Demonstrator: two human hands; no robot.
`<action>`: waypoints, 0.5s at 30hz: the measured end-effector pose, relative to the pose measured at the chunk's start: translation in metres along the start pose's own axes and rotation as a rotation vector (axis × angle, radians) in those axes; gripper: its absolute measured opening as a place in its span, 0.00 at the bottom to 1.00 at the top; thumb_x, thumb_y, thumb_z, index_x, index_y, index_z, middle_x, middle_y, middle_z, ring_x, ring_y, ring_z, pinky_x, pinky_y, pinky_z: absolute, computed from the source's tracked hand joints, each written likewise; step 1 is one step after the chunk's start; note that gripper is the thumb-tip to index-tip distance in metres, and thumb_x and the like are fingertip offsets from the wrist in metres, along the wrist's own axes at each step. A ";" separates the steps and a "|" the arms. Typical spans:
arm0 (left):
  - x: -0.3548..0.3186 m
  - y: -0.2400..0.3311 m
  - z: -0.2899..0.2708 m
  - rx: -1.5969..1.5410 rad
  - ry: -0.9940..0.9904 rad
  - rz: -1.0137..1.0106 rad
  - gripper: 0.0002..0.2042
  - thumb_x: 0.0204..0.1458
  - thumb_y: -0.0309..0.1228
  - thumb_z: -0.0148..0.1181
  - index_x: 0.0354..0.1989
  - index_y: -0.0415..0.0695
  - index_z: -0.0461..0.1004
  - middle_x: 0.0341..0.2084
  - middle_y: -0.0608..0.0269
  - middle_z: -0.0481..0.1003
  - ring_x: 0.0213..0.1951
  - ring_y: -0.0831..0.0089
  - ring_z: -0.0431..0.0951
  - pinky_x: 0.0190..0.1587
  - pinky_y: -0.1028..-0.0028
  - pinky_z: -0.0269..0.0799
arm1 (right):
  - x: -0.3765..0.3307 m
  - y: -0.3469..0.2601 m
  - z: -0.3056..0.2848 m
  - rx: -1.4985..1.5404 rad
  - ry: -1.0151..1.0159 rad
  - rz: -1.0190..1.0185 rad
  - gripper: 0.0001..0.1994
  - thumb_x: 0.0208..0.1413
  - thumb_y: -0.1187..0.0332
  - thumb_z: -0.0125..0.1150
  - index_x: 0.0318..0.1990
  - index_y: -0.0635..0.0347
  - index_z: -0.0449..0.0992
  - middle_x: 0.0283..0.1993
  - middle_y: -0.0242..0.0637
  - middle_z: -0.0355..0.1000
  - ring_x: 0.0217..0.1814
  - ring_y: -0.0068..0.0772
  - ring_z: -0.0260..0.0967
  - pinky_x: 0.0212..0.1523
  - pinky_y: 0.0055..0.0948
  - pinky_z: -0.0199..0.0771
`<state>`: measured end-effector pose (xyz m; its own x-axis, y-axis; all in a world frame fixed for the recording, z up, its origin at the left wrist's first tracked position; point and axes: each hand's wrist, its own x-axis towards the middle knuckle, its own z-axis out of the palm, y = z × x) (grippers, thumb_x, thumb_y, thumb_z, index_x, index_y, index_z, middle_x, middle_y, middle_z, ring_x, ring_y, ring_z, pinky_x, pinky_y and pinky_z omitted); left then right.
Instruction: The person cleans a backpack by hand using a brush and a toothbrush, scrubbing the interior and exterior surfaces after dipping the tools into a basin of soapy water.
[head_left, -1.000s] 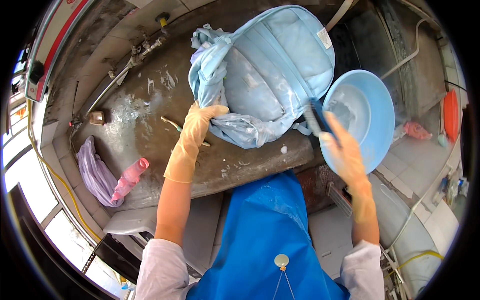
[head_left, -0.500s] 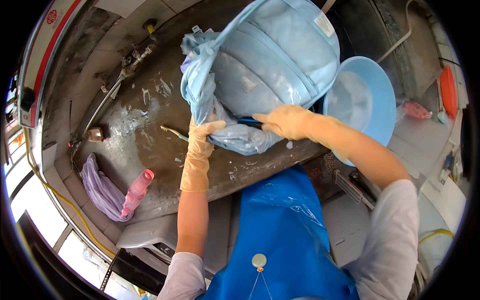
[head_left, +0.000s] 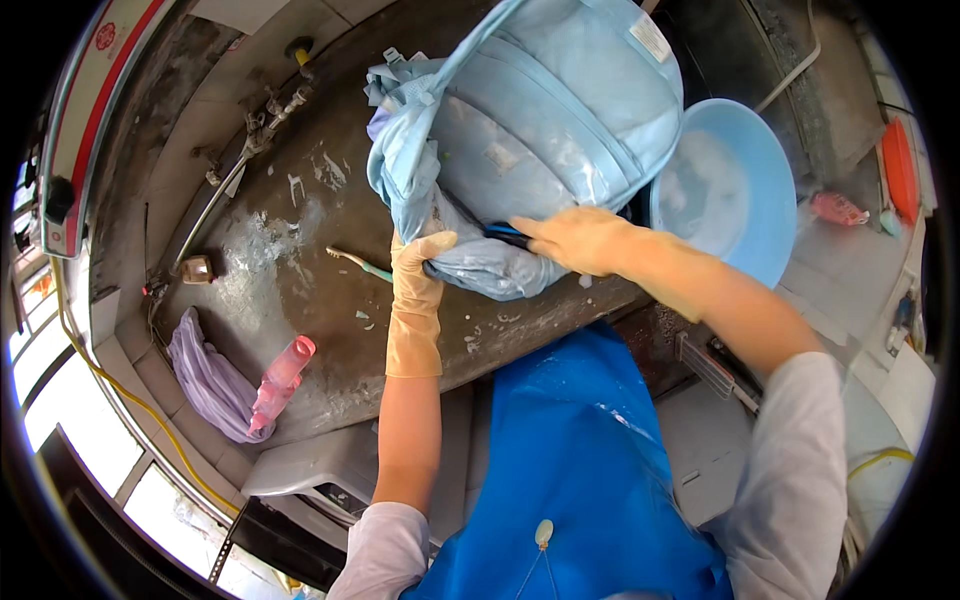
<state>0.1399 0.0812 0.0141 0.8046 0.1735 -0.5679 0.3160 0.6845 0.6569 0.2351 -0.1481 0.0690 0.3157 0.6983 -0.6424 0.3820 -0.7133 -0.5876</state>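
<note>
A wet, light blue backpack [head_left: 560,110] lies spread at the counter's middle, with whitish foam on its fabric. In a pale yellow rubber glove, my left hand [head_left: 417,265] grips the bunched near edge of the bag, thumb on top. My gloved right hand [head_left: 583,240] is closed around a blue-and-black brush [head_left: 506,234] pressed into the bag's opening; its bristles are hidden. A toothbrush [head_left: 360,263] rests on the counter, partly behind my left hand.
Foamy water stands in a light blue basin [head_left: 770,200] right of the bag. On the left are a pink bottle [head_left: 283,382], a purple cloth [head_left: 205,385], a small bar [head_left: 197,269] and a tap pipe [head_left: 215,212]. The stone counter [head_left: 330,300] has a wet front edge.
My right hand and the brush have shifted slightly within the bag's near fold. The left hand keeps its grip on the edge. The whole view has shifted a little.
</note>
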 end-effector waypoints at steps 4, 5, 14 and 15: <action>0.003 -0.002 0.009 -0.084 -0.063 -0.066 0.32 0.35 0.23 0.62 0.57 0.36 0.67 0.46 0.58 0.72 0.46 0.62 0.74 0.50 0.66 0.71 | 0.028 -0.027 0.001 0.064 0.178 0.081 0.25 0.66 0.57 0.41 0.68 0.50 0.55 0.45 0.51 0.75 0.48 0.55 0.72 0.48 0.49 0.70; 0.002 -0.002 0.015 -0.068 -0.075 -0.067 0.32 0.35 0.23 0.62 0.56 0.36 0.67 0.46 0.58 0.72 0.47 0.62 0.74 0.50 0.66 0.71 | 0.050 -0.028 0.007 0.167 0.340 0.071 0.25 0.66 0.57 0.41 0.68 0.51 0.55 0.45 0.52 0.75 0.48 0.55 0.71 0.48 0.49 0.69; -0.005 0.005 0.016 -0.076 -0.082 -0.041 0.28 0.36 0.25 0.63 0.52 0.38 0.70 0.41 0.61 0.73 0.41 0.67 0.75 0.47 0.70 0.72 | 0.014 -0.031 0.004 -0.067 0.063 0.102 0.24 0.64 0.60 0.42 0.68 0.48 0.55 0.49 0.51 0.74 0.48 0.51 0.74 0.48 0.47 0.72; -0.002 0.003 0.020 -0.083 -0.099 -0.040 0.28 0.36 0.25 0.63 0.52 0.38 0.70 0.41 0.61 0.73 0.41 0.67 0.75 0.47 0.70 0.72 | 0.037 -0.038 0.000 -0.011 0.225 0.132 0.24 0.63 0.61 0.42 0.67 0.48 0.56 0.47 0.51 0.75 0.45 0.53 0.75 0.47 0.48 0.73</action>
<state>0.1496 0.0691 0.0268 0.8392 0.0771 -0.5384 0.3093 0.7465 0.5891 0.2322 -0.0952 0.0676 0.5481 0.5956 -0.5872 0.3337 -0.7995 -0.4995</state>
